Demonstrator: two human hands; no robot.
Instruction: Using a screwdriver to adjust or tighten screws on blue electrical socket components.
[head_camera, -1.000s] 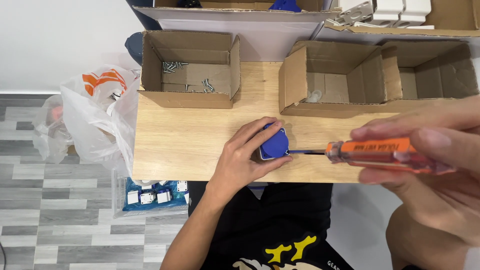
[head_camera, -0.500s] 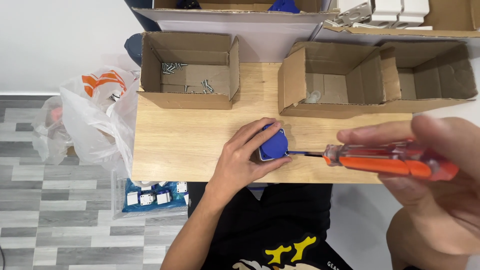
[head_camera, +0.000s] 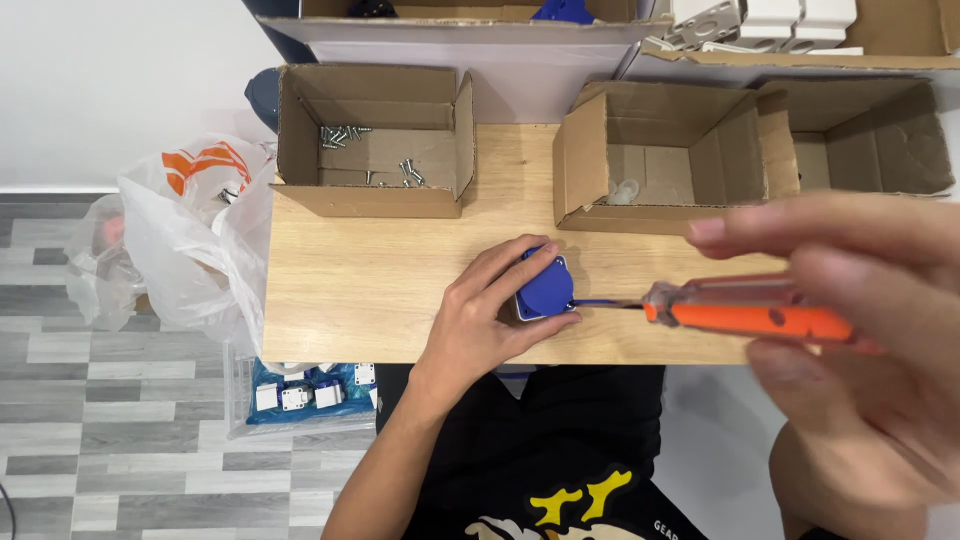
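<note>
Left grip (head_camera: 480, 325) clamps the blue socket (head_camera: 545, 285); right grip (head_camera: 850, 340) holds the screwdriver (head_camera: 740, 312) against it.

Three open brown cardboard boxes (head_camera: 372, 140) (head_camera: 660, 160) (head_camera: 860, 140) stood along the table's far edge; a white plastic bag (head_camera: 190, 230) with orange print hung left.

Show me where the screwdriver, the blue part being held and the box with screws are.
orange-handled screwdriver (head_camera: 750, 315), head view, on the middle of its handle.
blue part (head_camera: 547, 285), head view, on its blue top face.
cardboard box with screws (head_camera: 372, 198), head view, on its front wall.
</note>
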